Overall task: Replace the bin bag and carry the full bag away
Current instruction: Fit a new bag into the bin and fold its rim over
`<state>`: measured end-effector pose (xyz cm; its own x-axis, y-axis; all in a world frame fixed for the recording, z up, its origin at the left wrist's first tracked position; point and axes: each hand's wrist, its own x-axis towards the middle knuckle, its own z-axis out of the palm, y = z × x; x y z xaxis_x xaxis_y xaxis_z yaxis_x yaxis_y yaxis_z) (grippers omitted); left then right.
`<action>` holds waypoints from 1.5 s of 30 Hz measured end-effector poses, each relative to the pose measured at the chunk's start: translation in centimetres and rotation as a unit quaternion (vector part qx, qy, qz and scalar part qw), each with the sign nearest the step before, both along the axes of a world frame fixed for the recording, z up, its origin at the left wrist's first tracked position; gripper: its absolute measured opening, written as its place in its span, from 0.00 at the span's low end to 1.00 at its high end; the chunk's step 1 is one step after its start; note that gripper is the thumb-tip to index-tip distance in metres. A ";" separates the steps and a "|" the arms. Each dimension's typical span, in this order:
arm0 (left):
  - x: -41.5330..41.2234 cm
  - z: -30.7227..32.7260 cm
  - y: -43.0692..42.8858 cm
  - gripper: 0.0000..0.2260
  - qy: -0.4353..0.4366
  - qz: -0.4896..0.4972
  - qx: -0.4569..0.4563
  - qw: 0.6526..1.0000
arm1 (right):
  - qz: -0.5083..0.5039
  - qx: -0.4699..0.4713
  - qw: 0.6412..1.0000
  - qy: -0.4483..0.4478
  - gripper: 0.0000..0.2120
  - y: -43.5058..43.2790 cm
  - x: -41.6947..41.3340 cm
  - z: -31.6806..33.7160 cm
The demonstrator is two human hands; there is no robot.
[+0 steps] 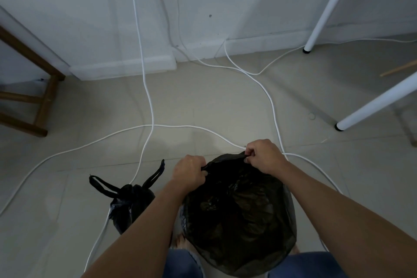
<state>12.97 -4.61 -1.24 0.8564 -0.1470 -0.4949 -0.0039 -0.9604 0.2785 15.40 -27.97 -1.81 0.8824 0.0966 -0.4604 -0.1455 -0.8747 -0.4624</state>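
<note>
Obs.: both hands work one black liner [239, 216], which sits low in front of us, between the knees. The left hand [189, 172] has its fingers curled round a gathered bit of the liner's left edge. The right hand [265, 157] pinches the far edge between thumb and bent fingers. The hands are near each other but apart, with the rim drawn taut between them. We read this two-point hold as spreading the mouth so it can be pulled over a bin's lip. No bin shows under the plastic, so we cannot confirm this.

The tied bag [132, 201] lies on the floor [67, 187] just left of the left forearm, neck knotted, two handle loops sticking up. We take it for the full one, parked within reach yet clear of the liner so both hands are free. With the loops up, it should be easy to pick up one-handed.

Judgement: the replacing is in hand, and the carrying away is not yet begun.

Risk: white cables [149, 97] cross the floor, and one runs right beside the tied bag. A loop or a foot could snag there on lifting. The stool [42, 106] at left and the table leg [325, 7] at right stand well apart from the work.
</note>
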 end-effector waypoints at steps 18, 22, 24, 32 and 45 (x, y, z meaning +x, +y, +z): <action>-1.0 2.3 0.3 0.21 -0.048 0.110 -0.076 0.990 | -0.067 0.060 0.996 -0.025 0.14 -3.0 -1.7 2.9; 1.2 1.7 -2.9 0.18 -0.070 0.068 -0.094 0.991 | -0.049 0.025 0.998 -0.014 0.15 -2.9 -2.6 1.7; 2.0 1.2 -3.8 0.17 -0.050 0.045 -0.068 0.995 | -0.051 0.004 0.998 -0.027 0.15 -2.8 -2.4 1.3; 2.2 -0.4 -3.9 0.08 -0.062 0.058 -0.090 0.992 | -0.038 0.015 0.997 -0.059 0.08 -3.4 -1.8 0.8; 3.0 -1.1 -2.4 0.05 0.014 0.171 -0.245 0.954 | -0.093 0.185 0.976 0.064 0.02 -5.8 -0.7 0.2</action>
<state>16.00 -7.03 -2.30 0.8833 -0.0810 -0.4617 0.3001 -0.6589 0.6898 14.68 -33.77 -1.56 0.8377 0.1220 -0.5323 -0.3629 -0.6040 -0.7096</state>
